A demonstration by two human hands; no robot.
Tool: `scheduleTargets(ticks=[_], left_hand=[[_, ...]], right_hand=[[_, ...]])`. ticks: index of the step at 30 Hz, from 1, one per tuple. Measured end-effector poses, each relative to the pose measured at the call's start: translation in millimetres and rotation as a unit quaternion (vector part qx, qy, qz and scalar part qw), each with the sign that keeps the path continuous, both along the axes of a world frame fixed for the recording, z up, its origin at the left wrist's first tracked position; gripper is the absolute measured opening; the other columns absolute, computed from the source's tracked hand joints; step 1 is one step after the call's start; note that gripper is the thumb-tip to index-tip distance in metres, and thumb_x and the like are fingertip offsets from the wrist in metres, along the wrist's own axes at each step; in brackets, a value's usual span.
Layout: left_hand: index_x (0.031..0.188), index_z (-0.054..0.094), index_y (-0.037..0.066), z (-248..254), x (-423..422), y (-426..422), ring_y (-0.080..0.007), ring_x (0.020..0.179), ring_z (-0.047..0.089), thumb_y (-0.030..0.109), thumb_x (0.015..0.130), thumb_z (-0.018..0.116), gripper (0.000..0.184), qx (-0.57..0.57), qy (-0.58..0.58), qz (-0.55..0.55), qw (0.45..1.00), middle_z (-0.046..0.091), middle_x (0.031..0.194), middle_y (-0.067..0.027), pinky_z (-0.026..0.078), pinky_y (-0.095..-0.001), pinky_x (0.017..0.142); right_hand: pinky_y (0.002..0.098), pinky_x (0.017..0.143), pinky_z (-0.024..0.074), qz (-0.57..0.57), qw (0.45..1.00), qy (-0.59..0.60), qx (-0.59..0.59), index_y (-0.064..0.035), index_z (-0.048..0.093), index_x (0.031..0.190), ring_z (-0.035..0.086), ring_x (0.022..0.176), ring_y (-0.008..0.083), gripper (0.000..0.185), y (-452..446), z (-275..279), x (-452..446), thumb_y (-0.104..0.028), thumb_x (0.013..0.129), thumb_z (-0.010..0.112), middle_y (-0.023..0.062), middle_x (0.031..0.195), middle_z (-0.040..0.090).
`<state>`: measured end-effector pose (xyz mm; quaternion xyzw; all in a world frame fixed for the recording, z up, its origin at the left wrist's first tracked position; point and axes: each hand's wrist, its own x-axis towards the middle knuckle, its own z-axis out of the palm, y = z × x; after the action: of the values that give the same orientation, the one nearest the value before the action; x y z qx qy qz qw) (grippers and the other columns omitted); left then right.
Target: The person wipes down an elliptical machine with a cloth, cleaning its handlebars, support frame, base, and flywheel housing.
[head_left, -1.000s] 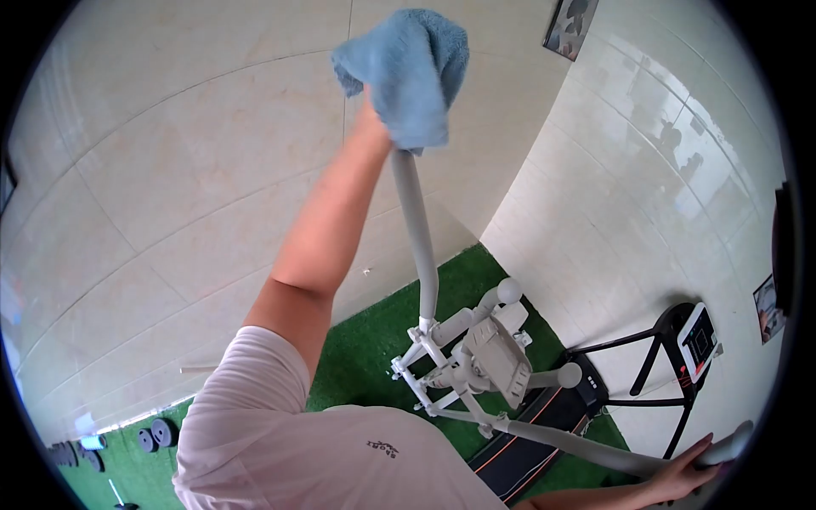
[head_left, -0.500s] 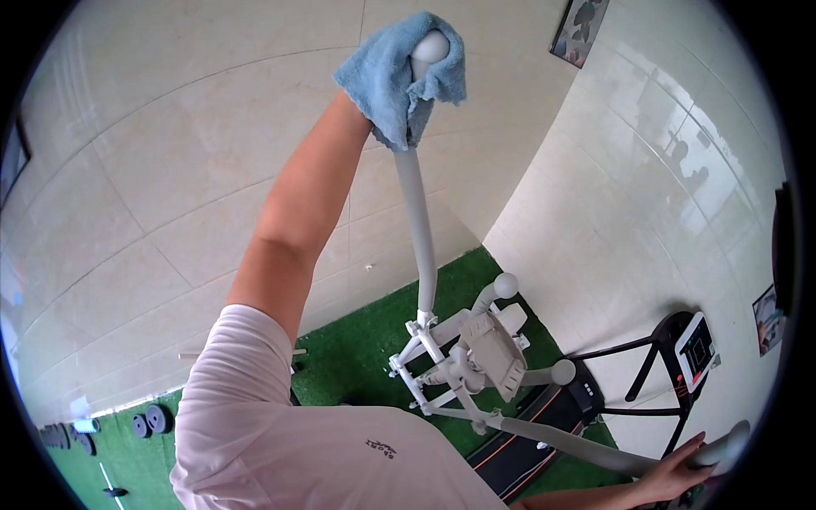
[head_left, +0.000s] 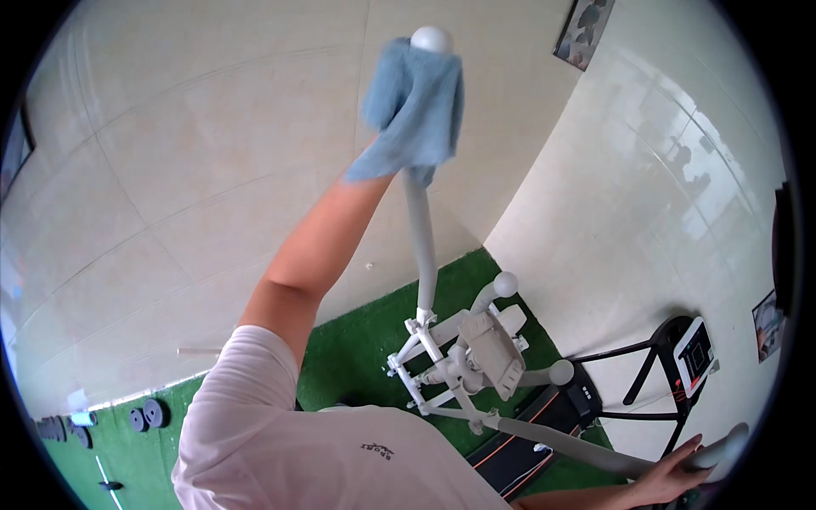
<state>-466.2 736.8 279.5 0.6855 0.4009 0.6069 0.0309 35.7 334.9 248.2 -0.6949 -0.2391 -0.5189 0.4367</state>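
A fluffy blue cloth is wrapped around the upper part of a tall grey handlebar, just below its white ball end. My left forearm reaches up to it; the cloth hides most of that hand, which is closed around cloth and bar. At the lower right, my right hand grips the other long grey handlebar near its end, fingers laid over the tube. Both bars join the white frame of an exercise machine with a grey console.
Behind the machine stands a black treadmill with a display screen. Weight plates and a barbell lie on green turf at the left. Tiled walls rise close behind, with a framed picture.
My left hand has slid the cloth a little down the bar, baring more of the white ball end, and the cloth's folds have shifted. My right hand stays on its bar.
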Motion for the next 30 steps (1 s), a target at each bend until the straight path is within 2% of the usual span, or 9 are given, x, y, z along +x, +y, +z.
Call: scheduleTargets(ticks=[4,6,7,10,12,14,22,26,30], left_hand=[[0.086,0.059,0.009,-13,7,1,-0.0154,0.069,0.054,0.014,0.088,0.064,0.007,0.163,-0.160,-0.167,0.959,0.054,0.076,-0.0024,0.047,-0.0291,0.059],[0.089,0.061,0.007,-29,1,3,-0.0231,0.073,0.060,0.015,0.082,0.068,0.012,0.270,0.101,0.235,0.928,0.060,0.080,-0.0079,0.050,-0.0336,0.063],[0.089,0.061,0.007,-37,4,-1,-0.0231,0.073,0.060,0.015,0.082,0.068,0.012,0.265,0.101,0.233,0.930,0.060,0.080,-0.0079,0.050,-0.0336,0.063],[0.087,0.062,0.006,-66,28,-38,-0.0288,0.073,0.062,0.017,0.076,0.071,0.018,-0.218,-0.019,0.203,0.954,0.065,0.084,-0.0111,0.051,-0.0372,0.064],[0.086,0.062,0.007,-151,32,-19,-0.0286,0.076,0.065,0.017,0.078,0.071,0.016,0.058,0.174,0.289,0.940,0.067,0.086,-0.0103,0.053,-0.0365,0.066],[0.091,0.063,0.010,-205,53,-16,-0.0325,0.076,0.065,0.020,0.082,0.068,0.015,-0.060,-0.206,0.013,0.977,0.067,0.085,-0.0131,0.052,-0.0446,0.067],[0.083,0.065,0.017,-307,104,-93,-0.0323,0.074,0.063,0.040,0.069,0.080,0.031,-0.103,0.187,0.168,0.962,0.063,0.078,-0.0067,0.051,-0.0441,0.067],[0.080,0.063,0.015,-319,115,-114,-0.0320,0.073,0.063,0.048,0.070,0.075,0.036,-0.353,-0.087,0.030,0.931,0.062,0.077,-0.0066,0.051,-0.0438,0.067],[0.080,0.057,0.011,-431,133,-89,-0.0317,0.074,0.063,0.044,0.078,0.067,0.034,-0.230,0.005,0.143,0.963,0.061,0.073,-0.0088,0.051,-0.0433,0.067]], right_hand=[[0.0343,0.078,0.0562,0.002,1.000,0.018,0.005,0.0027,0.059,0.125,0.071,0.091,0.0268,0.060,2,3,-15,-0.043,0.088,0.073,0.0153,0.106,0.071],[0.0343,0.078,0.0563,0.004,1.000,0.011,0.001,0.0029,0.060,0.125,0.071,0.091,0.0266,0.060,4,6,-9,-0.043,0.088,0.074,0.0153,0.105,0.071],[0.0343,0.078,0.0564,0.008,1.000,0.004,0.004,0.0030,0.060,0.124,0.071,0.091,0.0265,0.060,5,6,-7,-0.043,0.088,0.074,0.0153,0.105,0.071],[0.0343,0.078,0.0565,0.016,1.000,0.001,0.008,0.0034,0.060,0.123,0.071,0.091,0.0263,0.060,3,5,2,-0.042,0.087,0.074,0.0153,0.105,0.071],[0.0343,0.078,0.0566,0.022,1.000,-0.006,0.010,0.0036,0.060,0.123,0.071,0.091,0.0261,0.060,3,4,5,-0.042,0.087,0.075,0.0153,0.105,0.072],[0.0343,0.078,0.0567,0.029,0.999,-0.010,0.011,0.0039,0.061,0.122,0.071,0.091,0.0259,0.059,2,2,10,-0.042,0.087,0.075,0.0153,0.105,0.072],[0.0343,0.078,0.0572,0.075,0.997,-0.034,0.013,0.0048,0.062,0.120,0.071,0.091,0.0252,0.059,-2,-2,25,-0.041,0.086,0.077,0.0153,0.104,0.072],[0.0342,0.078,0.0574,0.093,0.995,-0.037,0.023,0.0052,0.063,0.118,0.071,0.091,0.0248,0.058,-7,-4,31,-0.040,0.085,0.077,0.0153,0.103,0.072],[0.0331,0.076,0.0594,0.048,0.997,-0.062,-0.008,0.0086,0.063,0.109,0.071,0.091,0.0228,0.049,-11,-1,25,-0.032,0.086,0.079,0.0181,0.102,0.070]])
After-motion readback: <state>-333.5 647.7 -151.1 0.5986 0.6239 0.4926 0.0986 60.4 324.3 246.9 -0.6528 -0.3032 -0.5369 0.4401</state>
